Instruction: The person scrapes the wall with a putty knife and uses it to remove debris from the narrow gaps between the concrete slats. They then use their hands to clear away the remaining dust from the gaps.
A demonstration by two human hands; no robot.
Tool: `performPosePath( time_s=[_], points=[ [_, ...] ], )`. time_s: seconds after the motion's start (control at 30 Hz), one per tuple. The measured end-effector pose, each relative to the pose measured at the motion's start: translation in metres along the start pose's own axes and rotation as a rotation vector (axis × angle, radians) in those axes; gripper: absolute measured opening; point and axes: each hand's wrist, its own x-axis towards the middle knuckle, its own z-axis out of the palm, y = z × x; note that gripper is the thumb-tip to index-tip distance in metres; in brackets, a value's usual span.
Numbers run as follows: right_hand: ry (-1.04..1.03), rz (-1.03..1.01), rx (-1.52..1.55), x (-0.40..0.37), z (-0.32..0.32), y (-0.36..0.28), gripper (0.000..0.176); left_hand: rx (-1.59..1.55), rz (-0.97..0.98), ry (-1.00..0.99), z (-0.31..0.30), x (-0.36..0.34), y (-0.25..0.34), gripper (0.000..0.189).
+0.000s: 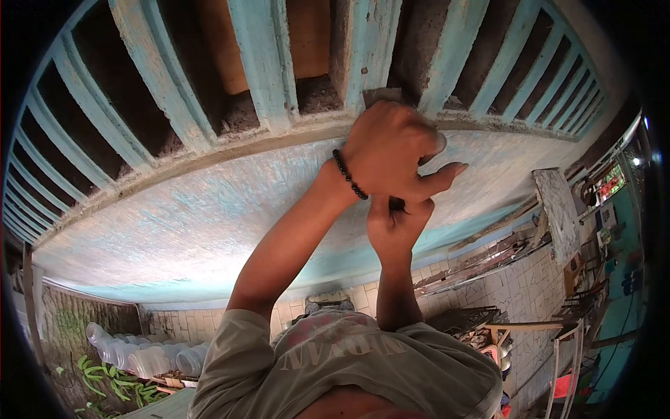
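My left hand (392, 150), with a black bead bracelet (349, 174) at its wrist, is raised against the foot of a slatted opening. Its fingers are curled, and a flat, dull scraper blade (382, 95) sticks out past the knuckles against a pale-blue slat (370, 49). The scraper's handle is hidden by the hand. Just below, my right hand (399, 225) is closed and partly covered by the left; what it grips, if anything, does not show. Both hands are in front of the wall (209, 209), whose blue and whitish paint is worn and patchy.
A narrow ledge (167, 162) with dirt on it runs under the slats. Clear plastic containers (150, 359) and green plants (115, 380) are at lower left. To the right are a weathered board (557, 216), a tiled floor (481, 290) and a wooden frame (569, 363).
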Motion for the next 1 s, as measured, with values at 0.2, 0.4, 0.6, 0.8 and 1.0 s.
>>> performPosePath(
  time_s=[0.2, 0.4, 0.6, 0.8, 1.0],
  points=[
    [-0.001, -0.041, -0.046, -0.002, -0.001, 0.005, 0.005, -0.035, -0.018, 0.028, -0.002, 0.001, 0.003, 0.054],
    [0.015, 0.013, 0.022, 0.001, 0.001, 0.001, 0.005, 0.004, -0.052, -0.01, -0.001, -0.001, 0.002, 0.054],
    [0.047, -0.024, 0.026, -0.007, 0.007, 0.011, 0.009, 0.015, -0.061, -0.018, -0.002, -0.002, 0.004, 0.055],
    [-0.024, 0.002, 0.084, -0.013, 0.003, 0.021, 0.007, 0.048, -0.047, 0.0, 0.001, -0.006, 0.005, 0.056],
    [-0.002, -0.024, 0.142, -0.002, 0.014, 0.019, 0.006, 0.11, -0.036, 0.008, -0.008, 0.004, 0.003, 0.055]
  ],
)
